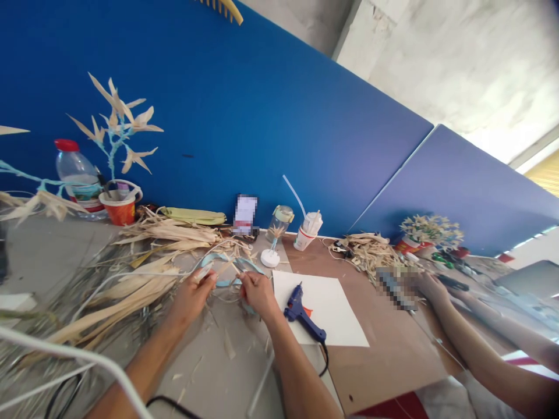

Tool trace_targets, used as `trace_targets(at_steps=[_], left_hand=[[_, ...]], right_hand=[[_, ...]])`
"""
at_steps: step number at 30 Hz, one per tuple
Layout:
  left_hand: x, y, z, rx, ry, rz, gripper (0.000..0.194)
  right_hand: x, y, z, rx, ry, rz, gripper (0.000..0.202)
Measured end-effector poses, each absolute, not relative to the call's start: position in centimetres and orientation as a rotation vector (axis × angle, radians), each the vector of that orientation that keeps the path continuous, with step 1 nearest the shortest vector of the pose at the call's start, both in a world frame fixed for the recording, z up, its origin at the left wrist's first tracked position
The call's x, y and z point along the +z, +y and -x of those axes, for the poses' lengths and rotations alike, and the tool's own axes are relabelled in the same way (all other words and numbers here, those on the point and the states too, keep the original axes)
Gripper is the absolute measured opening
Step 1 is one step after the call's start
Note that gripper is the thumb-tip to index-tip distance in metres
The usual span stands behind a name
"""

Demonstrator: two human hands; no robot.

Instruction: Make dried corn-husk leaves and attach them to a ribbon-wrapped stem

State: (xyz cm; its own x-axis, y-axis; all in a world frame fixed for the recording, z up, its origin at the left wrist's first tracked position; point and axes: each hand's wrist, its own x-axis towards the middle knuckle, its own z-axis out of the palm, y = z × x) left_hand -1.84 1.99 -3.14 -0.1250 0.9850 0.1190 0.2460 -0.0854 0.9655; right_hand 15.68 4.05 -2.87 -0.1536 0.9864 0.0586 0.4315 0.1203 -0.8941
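My left hand (194,297) is closed in a pinch on a small pale piece of dried corn husk, whose tip points toward my other hand. My right hand (258,294) grips a thin pale stick-like piece, too small to make out fully. The two hands are slightly apart above the grey table. Behind them lies a loop of light-blue tape (218,256), partly hidden. Right of my right hand, a blue hot glue gun (301,317) rests on a white sheet (340,308). Dried corn husks (144,282) lie heaped left of my left hand.
A small flower on a white round base (270,258), a jar (282,218), a propped phone (245,214) and a paper cup (304,238) stand behind. A red cup (117,208) holds husk flowers at left. White cable (78,355) crosses the foreground. A co-worker's arms (463,331) reach in at right.
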Motion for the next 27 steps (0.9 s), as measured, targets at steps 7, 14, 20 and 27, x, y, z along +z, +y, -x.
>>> trace_targets(at_steps=[7, 14, 20, 27], left_hand=[[-2.5, 1.6, 1.3, 1.240, 1.397, -1.492, 0.025], [-2.4, 1.4, 0.6, 1.215, 1.396, -1.542, 0.026], [-3.1, 1.2, 0.0, 1.206, 1.392, -1.568, 0.023], [-1.8, 0.5, 0.0, 1.185, 1.308, -1.638, 0.017]], right_hand=[[-2.5, 2.9, -14.4, 0.887, -1.770, 1.290, 0.027], [-1.1, 2.4, -14.1, 0.806, -1.845, 1.333, 0.037], [-0.8, 1.9, -13.5, 0.778, -1.805, 1.520, 0.038], [-0.3, 2.4, -14.2, 1.409, -1.513, 1.402, 0.040]])
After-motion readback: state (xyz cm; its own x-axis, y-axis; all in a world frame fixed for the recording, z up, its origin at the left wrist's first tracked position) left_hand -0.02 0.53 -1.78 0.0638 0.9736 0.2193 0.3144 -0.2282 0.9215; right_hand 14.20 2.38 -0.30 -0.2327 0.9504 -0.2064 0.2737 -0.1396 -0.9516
